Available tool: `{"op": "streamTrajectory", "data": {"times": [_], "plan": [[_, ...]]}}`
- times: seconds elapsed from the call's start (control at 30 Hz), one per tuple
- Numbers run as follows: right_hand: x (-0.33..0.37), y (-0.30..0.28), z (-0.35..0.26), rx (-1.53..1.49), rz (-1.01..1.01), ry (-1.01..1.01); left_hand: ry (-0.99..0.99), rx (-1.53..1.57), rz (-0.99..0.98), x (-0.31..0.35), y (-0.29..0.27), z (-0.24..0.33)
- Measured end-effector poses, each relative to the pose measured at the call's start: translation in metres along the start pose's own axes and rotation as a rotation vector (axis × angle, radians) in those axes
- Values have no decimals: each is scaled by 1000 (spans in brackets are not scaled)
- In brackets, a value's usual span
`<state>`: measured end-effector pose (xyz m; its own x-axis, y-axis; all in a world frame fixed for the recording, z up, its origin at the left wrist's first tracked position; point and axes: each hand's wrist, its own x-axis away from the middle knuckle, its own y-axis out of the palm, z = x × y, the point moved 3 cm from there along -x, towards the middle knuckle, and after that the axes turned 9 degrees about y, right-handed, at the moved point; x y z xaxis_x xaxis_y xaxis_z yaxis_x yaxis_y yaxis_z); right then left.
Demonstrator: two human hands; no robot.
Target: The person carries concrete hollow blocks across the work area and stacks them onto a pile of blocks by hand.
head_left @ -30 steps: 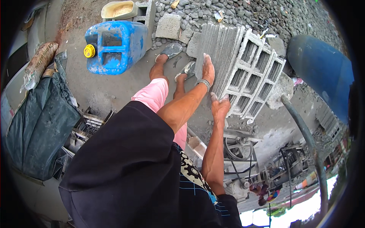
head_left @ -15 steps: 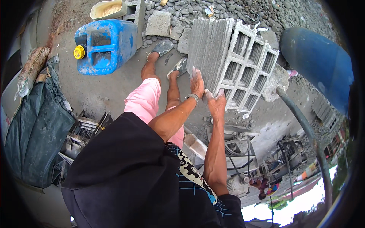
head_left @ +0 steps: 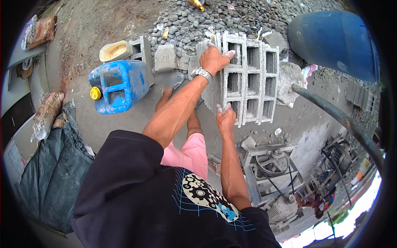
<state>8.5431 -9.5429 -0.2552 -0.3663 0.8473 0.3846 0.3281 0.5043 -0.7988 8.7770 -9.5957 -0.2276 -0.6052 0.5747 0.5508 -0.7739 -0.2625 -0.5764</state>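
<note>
A tall stack of grey concrete hollow blocks stands right of centre, its rows of rectangular holes facing up. My left hand, with a metal watch on the wrist, lies over the far left part of the top block. Its thumb reaches across to a hole, and its other fingers bend toward the far edge, partly hidden. At the near left corner, my right hand grips the same block. Its fingertips show at the corner hole.
A blue jerrycan with a yellow cap stands left of my feet, near a cream tub. Beyond the stack lies gravel. A blue drum and a curved pipe are on the right, with a metal-framed machine nearer me.
My left hand has moved from the stack's side to the far left part of the top block. My right hand stays at the near corner. The whole view has turned.
</note>
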Motion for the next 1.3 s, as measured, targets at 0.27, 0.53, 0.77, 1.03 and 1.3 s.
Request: {"op": "streamTrajectory", "data": {"times": [0.27, 0.53, 0.77, 1.03, 1.3], "plan": [[2, -20, -3, 7, 64, -27, -36, -150, 276, -22, 25, 9], [0, -11, 13, -12, -78, 1, -61, -253, 206, -18, 46, 22], [7, -13, 4, 43, 89, -174, -66, -218, 219, -20, 44, 15], [2, -3, 21, 117, -62, 9, 284, -332, 404, -16, -1, 40], [5, -5, 5, 180, 29, -39, 601, -913, -57, -86, 11, 65]]}}
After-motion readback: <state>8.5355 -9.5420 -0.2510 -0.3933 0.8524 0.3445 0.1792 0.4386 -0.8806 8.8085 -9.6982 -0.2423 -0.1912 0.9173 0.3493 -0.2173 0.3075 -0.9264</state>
